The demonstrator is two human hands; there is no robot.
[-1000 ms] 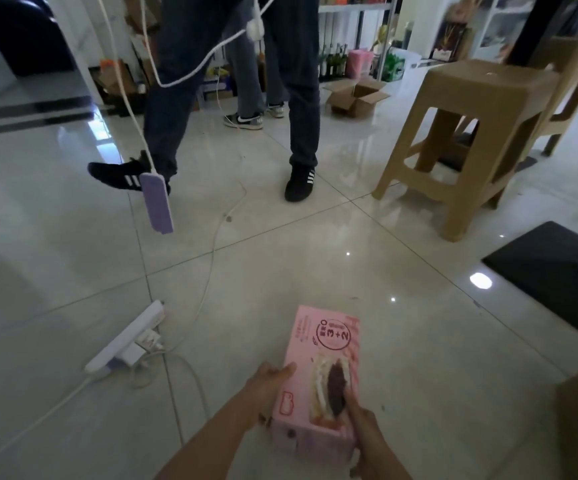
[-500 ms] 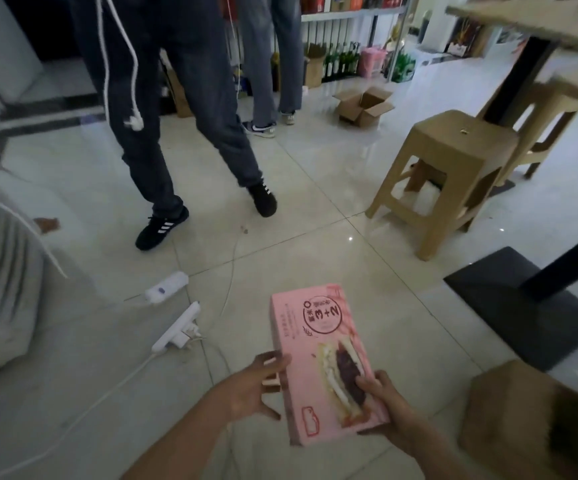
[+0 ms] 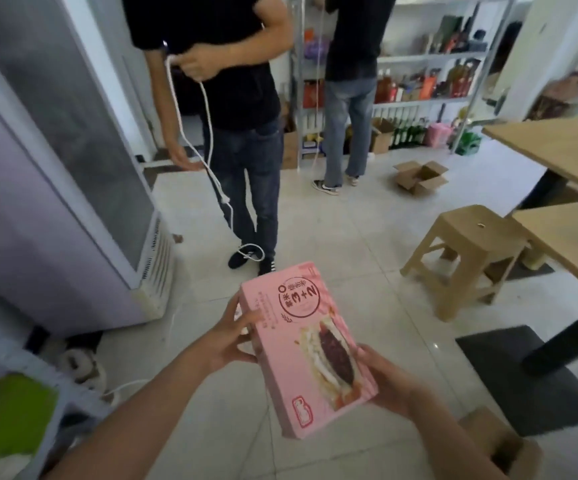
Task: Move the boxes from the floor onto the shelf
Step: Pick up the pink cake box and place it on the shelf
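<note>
A flat pink box (image 3: pixel 301 344) with a printed sandwich picture is held up in front of me, well above the tiled floor. My left hand (image 3: pixel 230 341) grips its left long edge, thumb on top. My right hand (image 3: pixel 389 379) holds its lower right corner from underneath and the side. A metal shelf (image 3: pixel 429 102) stocked with bottles and packages stands at the back of the room. A brown cardboard box (image 3: pixel 502 441) sits on the floor at the lower right, partly cut off.
A person in dark jeans (image 3: pixel 246 168) holding a white rope stands just ahead; another person (image 3: pixel 346 109) faces the shelf. A glass-door fridge (image 3: pixel 73 161) is at left, a plastic stool (image 3: pixel 467 251) and wooden tables (image 3: pixel 557 150) at right, an open carton (image 3: pixel 419 176) beyond.
The pink box has been lifted from near the floor to chest height in both hands. My view has risen and turned toward the fridge and shelf; the rope-holding person now stands closer.
</note>
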